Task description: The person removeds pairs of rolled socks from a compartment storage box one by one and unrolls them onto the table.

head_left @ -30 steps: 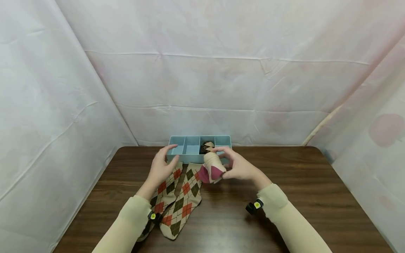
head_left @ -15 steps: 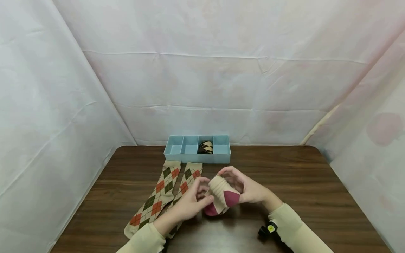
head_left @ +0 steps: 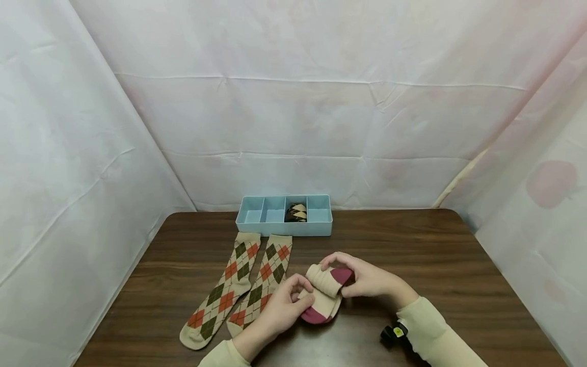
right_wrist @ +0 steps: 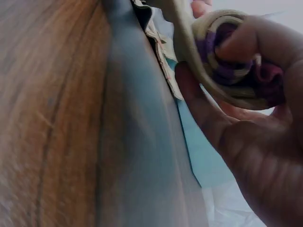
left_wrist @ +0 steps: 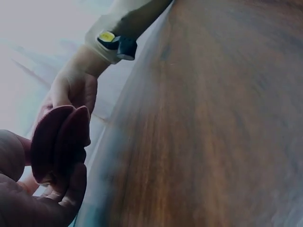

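A cream pair of socks [head_left: 324, 289] with maroon patches is partly rolled up between both hands, above the front middle of the table. My left hand [head_left: 285, 305] pinches the flat toe end between thumb and fingers. At the rolled part, my right hand [head_left: 369, 278] grips with thumb and fingers curled round it. In the right wrist view the roll [right_wrist: 225, 56] shows its spiral end, with a fingertip pressed into it. The left wrist view shows the maroon toe ends [left_wrist: 59, 142] lying together, dark and in shadow.
Two argyle socks, a left one [head_left: 220, 293] and a right one [head_left: 263, 278], lie flat left of the hands. Behind them stands a light blue divided box [head_left: 284, 229], with a dark patterned sock bundle [head_left: 296, 213] in one compartment. White cloth hangs round the wooden table [head_left: 412, 244].
Both hands have come nearer the table's front with the cream socks. My left hand, earlier apart over the argyle socks, now pinches the toe end; the roll has loosened, showing a flat part.
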Action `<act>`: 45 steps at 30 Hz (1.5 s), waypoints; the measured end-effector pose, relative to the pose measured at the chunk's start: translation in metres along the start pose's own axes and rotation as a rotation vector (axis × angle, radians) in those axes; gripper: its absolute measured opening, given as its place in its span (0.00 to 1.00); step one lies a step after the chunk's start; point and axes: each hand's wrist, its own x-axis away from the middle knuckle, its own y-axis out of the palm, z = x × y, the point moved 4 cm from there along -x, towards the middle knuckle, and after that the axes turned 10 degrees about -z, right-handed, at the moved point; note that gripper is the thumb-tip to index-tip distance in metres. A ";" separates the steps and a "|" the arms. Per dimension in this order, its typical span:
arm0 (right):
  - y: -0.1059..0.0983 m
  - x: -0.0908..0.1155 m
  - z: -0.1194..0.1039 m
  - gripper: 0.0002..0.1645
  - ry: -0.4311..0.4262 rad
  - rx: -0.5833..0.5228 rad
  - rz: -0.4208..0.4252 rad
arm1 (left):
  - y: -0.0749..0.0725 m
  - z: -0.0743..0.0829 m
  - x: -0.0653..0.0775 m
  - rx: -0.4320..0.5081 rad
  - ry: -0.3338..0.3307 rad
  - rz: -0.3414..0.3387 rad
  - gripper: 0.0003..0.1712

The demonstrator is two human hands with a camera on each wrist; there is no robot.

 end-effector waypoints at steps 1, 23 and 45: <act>0.000 0.002 -0.001 0.39 -0.002 0.023 -0.011 | 0.001 -0.001 0.000 -0.005 -0.002 -0.007 0.10; -0.009 0.007 0.010 0.19 0.113 0.153 0.003 | -0.008 -0.004 0.003 -0.420 -0.091 -0.129 0.17; -0.015 0.016 0.003 0.26 0.063 0.214 -0.036 | 0.014 0.008 0.003 -0.786 0.037 -0.276 0.21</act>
